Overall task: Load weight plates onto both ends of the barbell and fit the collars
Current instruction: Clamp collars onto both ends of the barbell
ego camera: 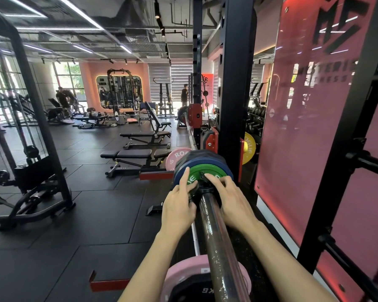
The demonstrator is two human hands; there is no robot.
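Collar [202, 189], black, sits on the sleeve [216, 236] of the barbell, tight against a green plate [200, 171]. Behind the green plate: a blue plate [180, 171], then a black one [200, 154]. The sleeve runs from lower frame up to the plates, and the bar rests in a red-and-black hook on the rack upright [236, 83].

Left hand [179, 205]: fingers spread, index straight on the green plate, thumb against the collar's left side. Right hand [229, 199]: fingers curled over the collar's top and right side; whether they clamp it, cannot tell.

Floor [85, 214]: black rubber tiles. Gym room, exposed ceiling with strip lights, orange far wall with mirror.

Writing: pink plate [177, 159] leaning past the bar shows "RO" and "10"; green plate shows "JE"; yellow plate [249, 147] lettering unreadable; red panel [314, 105] at right reads "FITNESS", partly cut off.

Nearby: second pink plate [183, 273] under the sleeve, benches [135, 153] at centre, cable machine [31, 149] at left, people far back.
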